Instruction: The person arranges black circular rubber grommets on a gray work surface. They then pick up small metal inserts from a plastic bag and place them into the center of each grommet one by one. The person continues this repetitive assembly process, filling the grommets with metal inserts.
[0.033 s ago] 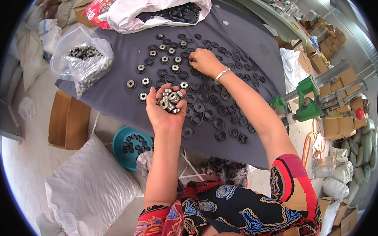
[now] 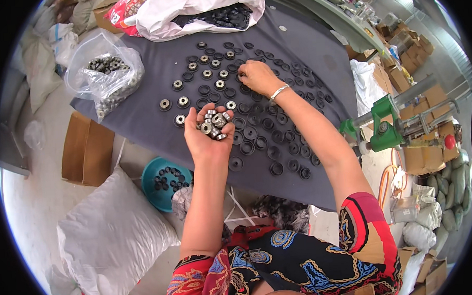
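My left hand [image 2: 207, 135] is cupped palm up over the near part of the table, fingers curled round a pile of small steel ball bearings [image 2: 218, 120]. Farther off and to the right, my right hand [image 2: 258, 76] reaches down among the black rings with its fingers pinched together. What its fingertips hold, if anything, is hidden. Many black round plastic rings [image 2: 250, 132] lie in rows over the dark grey cloth [image 2: 146, 101]. Several at the left and far side have a shiny bearing [image 2: 183, 101] seated in the middle.
An open clear bag of bearings [image 2: 120, 89] stands at the table's left edge. A white sack [image 2: 156, 17] of black parts lies at the far side. Below the near edge are a teal basin [image 2: 150, 183] and a stuffed white sack [image 2: 111, 230]. A green metal machine [image 2: 385, 124] stands right.
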Motion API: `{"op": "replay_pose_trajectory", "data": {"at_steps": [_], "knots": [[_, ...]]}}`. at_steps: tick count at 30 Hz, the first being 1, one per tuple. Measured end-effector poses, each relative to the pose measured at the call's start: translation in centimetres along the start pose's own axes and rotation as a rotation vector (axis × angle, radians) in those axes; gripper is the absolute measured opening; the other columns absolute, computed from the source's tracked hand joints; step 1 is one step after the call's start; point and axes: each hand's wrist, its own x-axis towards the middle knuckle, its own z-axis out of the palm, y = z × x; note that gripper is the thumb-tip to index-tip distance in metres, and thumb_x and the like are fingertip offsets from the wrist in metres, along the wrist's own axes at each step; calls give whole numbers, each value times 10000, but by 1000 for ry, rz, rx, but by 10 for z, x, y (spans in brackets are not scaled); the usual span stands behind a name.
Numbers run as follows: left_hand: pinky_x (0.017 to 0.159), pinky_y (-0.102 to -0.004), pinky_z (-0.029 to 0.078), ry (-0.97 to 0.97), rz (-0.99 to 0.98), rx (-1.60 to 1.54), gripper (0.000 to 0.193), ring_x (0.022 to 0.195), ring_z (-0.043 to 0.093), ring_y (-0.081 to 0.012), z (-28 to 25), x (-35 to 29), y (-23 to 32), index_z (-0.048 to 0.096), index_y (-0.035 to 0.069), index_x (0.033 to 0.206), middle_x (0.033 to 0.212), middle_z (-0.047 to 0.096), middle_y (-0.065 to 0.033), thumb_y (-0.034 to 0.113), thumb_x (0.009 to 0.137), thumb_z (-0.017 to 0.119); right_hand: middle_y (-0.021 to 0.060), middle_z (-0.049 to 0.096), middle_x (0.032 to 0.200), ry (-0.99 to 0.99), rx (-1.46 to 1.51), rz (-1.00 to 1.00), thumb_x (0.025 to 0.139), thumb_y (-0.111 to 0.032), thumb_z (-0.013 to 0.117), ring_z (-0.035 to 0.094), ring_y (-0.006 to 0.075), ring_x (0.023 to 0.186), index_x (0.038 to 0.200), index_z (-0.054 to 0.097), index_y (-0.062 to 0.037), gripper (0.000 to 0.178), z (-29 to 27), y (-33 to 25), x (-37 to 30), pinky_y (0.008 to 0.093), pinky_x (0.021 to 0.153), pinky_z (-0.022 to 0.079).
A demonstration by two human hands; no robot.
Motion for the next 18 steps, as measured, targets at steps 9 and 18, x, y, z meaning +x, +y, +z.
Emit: {"op": "replay_pose_trajectory", "data": {"at_steps": [9, 18], "knots": [[441, -285, 358, 5, 22, 72, 347, 718, 590, -234, -6, -3, -4, 556, 61, 906, 809, 588, -100, 372, 950, 407, 74, 590, 867, 142, 309, -287, 808, -147, 648, 564, 259, 829, 960, 666, -43, 185, -69, -106, -69, 368, 737, 463], [814, -378, 487, -216, -13, 138, 288, 895, 601, -214, -15, 8, -22, 587, 77, 885, 890, 626, -57, 304, 946, 421, 37, 580, 846, 100, 69, -417, 743, -115, 610, 541, 213, 822, 805, 632, -61, 85, -63, -134, -85, 343, 758, 431]]}}
